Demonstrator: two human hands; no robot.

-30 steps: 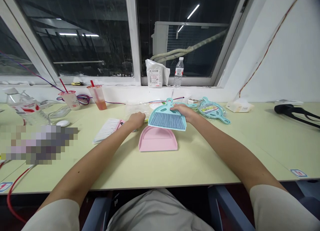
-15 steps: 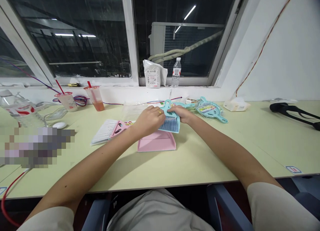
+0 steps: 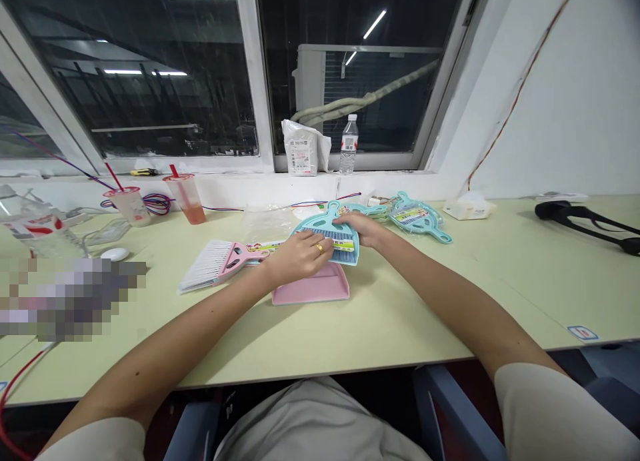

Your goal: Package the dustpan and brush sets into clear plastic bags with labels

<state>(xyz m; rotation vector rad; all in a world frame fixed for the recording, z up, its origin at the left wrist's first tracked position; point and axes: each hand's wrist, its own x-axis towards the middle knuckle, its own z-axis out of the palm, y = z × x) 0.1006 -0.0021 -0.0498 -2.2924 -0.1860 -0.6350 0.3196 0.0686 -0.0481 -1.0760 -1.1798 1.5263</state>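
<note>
"What fills the table?"
"A smooth, pale green tabletop (image 3: 400, 334) holds a flat-fronted pink plastic dustpan (image 3: 313, 292) and, to its left, a pink brush (image 3: 215, 264) with long white bristles. Above the pink pan is a glossy turquoise dustpan (image 3: 318, 221), rounded, with a looped handle; a brush with blue-grey bristles (image 3: 345, 256) lies against it."

"What differs from half a second ago?"
"A glossy printed strip (image 3: 345, 245) now crosses those bristles, and the left hand (image 3: 304, 256) is lower, uncovering more of the turquoise pan."

"And the grip?"
"The right hand (image 3: 365, 228) is closed on the turquoise dustpan beside its handle, so the pan extends left of the grip. The left hand, wearing a gold ring (image 3: 320, 248), holds the strip against the bristles; it shows on both sides of the fingers."
</note>
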